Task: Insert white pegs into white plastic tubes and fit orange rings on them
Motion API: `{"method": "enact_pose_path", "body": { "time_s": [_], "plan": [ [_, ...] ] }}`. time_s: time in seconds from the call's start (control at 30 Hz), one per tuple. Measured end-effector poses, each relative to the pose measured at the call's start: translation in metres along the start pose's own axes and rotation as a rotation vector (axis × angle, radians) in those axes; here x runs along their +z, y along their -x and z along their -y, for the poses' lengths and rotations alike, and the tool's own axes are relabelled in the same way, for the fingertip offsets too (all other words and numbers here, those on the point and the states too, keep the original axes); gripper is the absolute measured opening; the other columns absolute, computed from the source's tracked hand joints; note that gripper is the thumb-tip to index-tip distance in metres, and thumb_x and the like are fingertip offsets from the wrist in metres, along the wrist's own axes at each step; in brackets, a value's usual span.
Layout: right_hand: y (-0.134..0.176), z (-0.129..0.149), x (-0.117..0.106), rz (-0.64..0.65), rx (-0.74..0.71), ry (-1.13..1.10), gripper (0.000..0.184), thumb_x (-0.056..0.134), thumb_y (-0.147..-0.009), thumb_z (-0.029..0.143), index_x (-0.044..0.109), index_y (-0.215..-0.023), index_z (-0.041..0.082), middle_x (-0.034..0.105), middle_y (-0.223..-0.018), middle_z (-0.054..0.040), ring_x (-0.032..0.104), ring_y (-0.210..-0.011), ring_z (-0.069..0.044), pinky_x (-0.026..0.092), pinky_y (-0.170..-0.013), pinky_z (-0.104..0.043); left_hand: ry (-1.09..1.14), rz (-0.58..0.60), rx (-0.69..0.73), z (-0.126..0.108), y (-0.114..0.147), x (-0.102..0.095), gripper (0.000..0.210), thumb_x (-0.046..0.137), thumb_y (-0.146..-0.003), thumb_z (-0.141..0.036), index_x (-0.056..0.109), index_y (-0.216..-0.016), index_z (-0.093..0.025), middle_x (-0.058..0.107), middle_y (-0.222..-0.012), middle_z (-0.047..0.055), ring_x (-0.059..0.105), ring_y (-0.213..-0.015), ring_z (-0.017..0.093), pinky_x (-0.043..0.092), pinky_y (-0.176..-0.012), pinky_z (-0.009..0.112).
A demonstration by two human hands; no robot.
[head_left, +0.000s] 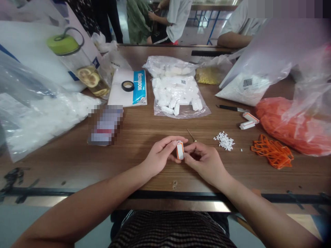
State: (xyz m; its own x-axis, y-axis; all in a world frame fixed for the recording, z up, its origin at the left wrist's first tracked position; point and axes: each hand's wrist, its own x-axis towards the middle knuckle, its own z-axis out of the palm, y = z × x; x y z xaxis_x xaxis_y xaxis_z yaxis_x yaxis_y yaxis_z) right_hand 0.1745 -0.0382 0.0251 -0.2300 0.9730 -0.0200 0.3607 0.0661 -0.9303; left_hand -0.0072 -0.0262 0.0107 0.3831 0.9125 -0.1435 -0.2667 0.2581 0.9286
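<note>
My left hand (161,153) is closed round a small white plastic housing with an orange rim (180,150), pinching it upright between thumb and fingers. On its right side, my right hand (204,159) is also closed, thumb and fingertips against the housing's edge. Whether those fingertips hide some smaller piece, I cannot tell. Just beyond the right knuckles shows a thin rod (190,134), its near end partly covered by the hand. Small white pegs (225,141) lie in a heap right of that hand. Farther right are a pile of orange frames (272,151) and white-and-orange housings (248,121).
A bag of white housings (178,89) lies ahead, beside a notebook (124,91) bearing black tape (128,86). Bulky bags (46,120) and a bottle (77,65) stand left. Tweezers (231,108) and a bag of orange parts (292,124) are right. People are across the table.
</note>
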Motion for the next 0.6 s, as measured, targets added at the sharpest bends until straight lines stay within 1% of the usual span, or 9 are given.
{"method": "enact_pose_path", "body": {
  "time_s": [0.1, 0.2, 0.27, 0.4, 0.5, 0.6],
  "plan": [
    [-0.003, -0.003, 0.000, -0.039, 0.045, -0.057, 0.015, 0.068, -0.083, 0.033, 0.070, -0.080, 0.019, 0.072, -0.071, -0.0019, 0.061, -0.058, -0.011, 0.048, -0.056, -0.025, 0.096, 0.018, -0.067, 0.002, -0.002, 0.000, 0.034, 0.057, -0.095, -0.032, 0.062, -0.126, -0.019, 0.062, -0.132, 0.014, 0.068, -0.094, 0.017, 0.060, -0.072, 0.025],
    [-0.007, -0.006, -0.003, -0.008, 0.104, -0.150, 0.021, 0.069, -0.082, 0.039, 0.070, -0.082, 0.018, 0.069, -0.065, -0.0013, 0.058, -0.053, -0.010, 0.048, -0.050, -0.023, 0.134, 0.045, -0.069, 0.004, -0.003, -0.002, 0.040, 0.061, -0.092, -0.023, 0.058, -0.131, -0.022, 0.059, -0.137, 0.013, 0.067, -0.103, 0.019, 0.059, -0.076, 0.025],
    [-0.009, -0.007, -0.005, 0.019, 0.129, -0.196, 0.024, 0.069, -0.082, 0.040, 0.072, -0.087, 0.017, 0.069, -0.066, -0.0018, 0.060, -0.054, -0.011, 0.049, -0.049, -0.023, 0.120, 0.049, -0.059, 0.004, -0.004, -0.004, 0.040, 0.061, -0.092, -0.022, 0.058, -0.132, -0.023, 0.058, -0.138, 0.013, 0.068, -0.104, 0.019, 0.059, -0.077, 0.026],
    [-0.010, -0.006, -0.008, 0.082, 0.129, -0.252, 0.024, 0.069, -0.081, 0.038, 0.072, -0.094, 0.018, 0.071, -0.074, -0.0035, 0.064, -0.063, -0.013, 0.050, -0.049, -0.022, 0.108, 0.050, -0.050, 0.004, -0.005, -0.007, 0.040, 0.060, -0.091, -0.021, 0.057, -0.132, -0.022, 0.058, -0.139, 0.014, 0.069, -0.100, 0.019, 0.060, -0.076, 0.028],
    [-0.011, -0.005, -0.008, 0.087, 0.137, -0.248, 0.022, 0.071, -0.079, 0.034, 0.071, -0.093, 0.017, 0.069, -0.073, -0.0019, 0.061, -0.061, -0.011, 0.049, -0.049, -0.022, 0.112, 0.043, -0.055, 0.003, -0.005, -0.007, 0.042, 0.061, -0.089, -0.018, 0.058, -0.131, -0.022, 0.057, -0.139, 0.013, 0.069, -0.100, 0.019, 0.059, -0.076, 0.028],
    [-0.011, -0.006, -0.006, 0.077, 0.154, -0.235, 0.020, 0.071, -0.078, 0.032, 0.071, -0.091, 0.017, 0.067, -0.069, -0.0006, 0.058, -0.058, -0.010, 0.048, -0.048, -0.022, 0.113, 0.035, -0.065, 0.003, -0.004, -0.006, 0.046, 0.063, -0.086, -0.013, 0.058, -0.130, -0.023, 0.058, -0.138, 0.013, 0.067, -0.105, 0.020, 0.058, -0.080, 0.029]
  ]
}}
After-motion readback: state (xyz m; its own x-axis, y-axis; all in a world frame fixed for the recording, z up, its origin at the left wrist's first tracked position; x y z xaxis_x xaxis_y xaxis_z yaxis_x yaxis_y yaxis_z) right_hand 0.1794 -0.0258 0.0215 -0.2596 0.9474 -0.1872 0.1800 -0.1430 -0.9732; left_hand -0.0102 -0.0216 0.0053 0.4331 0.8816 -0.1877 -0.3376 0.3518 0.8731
